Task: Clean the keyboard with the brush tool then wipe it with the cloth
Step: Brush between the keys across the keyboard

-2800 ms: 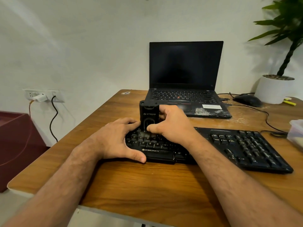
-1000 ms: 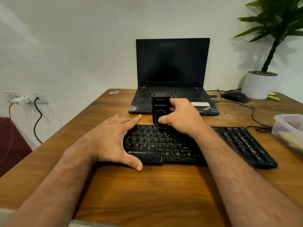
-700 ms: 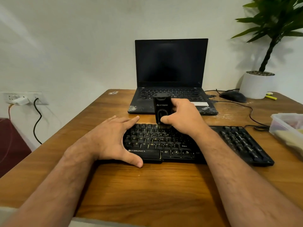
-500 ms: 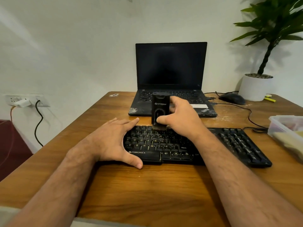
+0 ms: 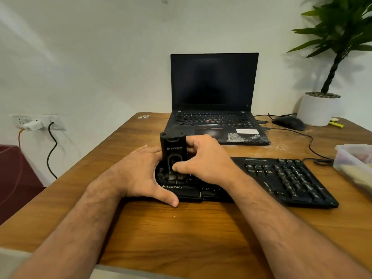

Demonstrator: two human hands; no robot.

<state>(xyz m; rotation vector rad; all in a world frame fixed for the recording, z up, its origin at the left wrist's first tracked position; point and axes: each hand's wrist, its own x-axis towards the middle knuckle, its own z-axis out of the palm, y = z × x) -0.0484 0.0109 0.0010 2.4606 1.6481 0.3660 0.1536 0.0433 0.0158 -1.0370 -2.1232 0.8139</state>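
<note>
Two hands, one brush tool, one keyboard, one laptop, one plant pot. At centre left the left hand (image 5: 138,172) lies spread flat, fingers wide, on the keyboard's (image 5: 281,178) left end. The brush tool (image 5: 172,152) stands upright on the keys, gripped by the right hand's (image 5: 203,160) fingers. Half a second ago it stood at the keyboard's far row; now it sits nearer the left end. Laptop (image 5: 214,83) upper centre, plant pot (image 5: 318,109) upper right, on the wooden surface (image 5: 181,238).
</note>
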